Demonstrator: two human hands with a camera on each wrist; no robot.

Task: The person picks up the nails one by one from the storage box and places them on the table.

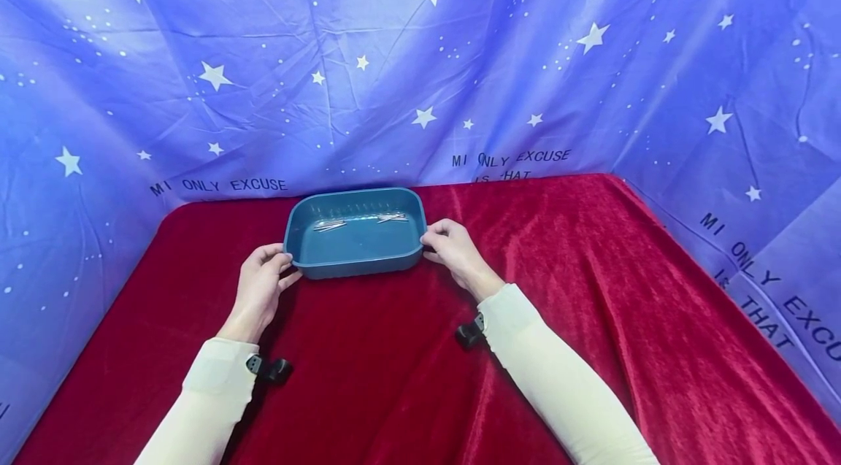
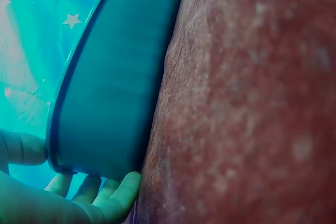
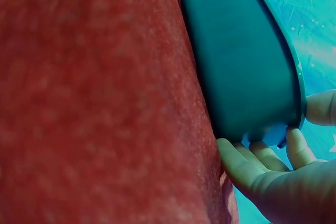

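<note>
A dark teal plastic basin (image 1: 358,266), rectangular with rounded corners, sits upright near the back of the red cloth. My left hand (image 1: 261,286) holds its left end, thumb at the rim and the other fingers against the outer wall. At the opposite end, my right hand (image 1: 458,255) pinches the rim in the same way. Inside the basin lie two small bunches of thin pale sticks, the left bunch (image 1: 331,225) and the right bunch (image 1: 392,217). Both wrist views show the basin's outer wall (image 2: 115,77) close to the cloth, with fingertips low along its end.
Red velvety cloth (image 1: 381,363) covers the table, with soft folds on the right. A blue curtain (image 1: 368,100) with white stars and printed lettering hangs behind and along both sides. Small black wrist cameras (image 1: 269,369) stick out from both pale sleeves (image 1: 552,370).
</note>
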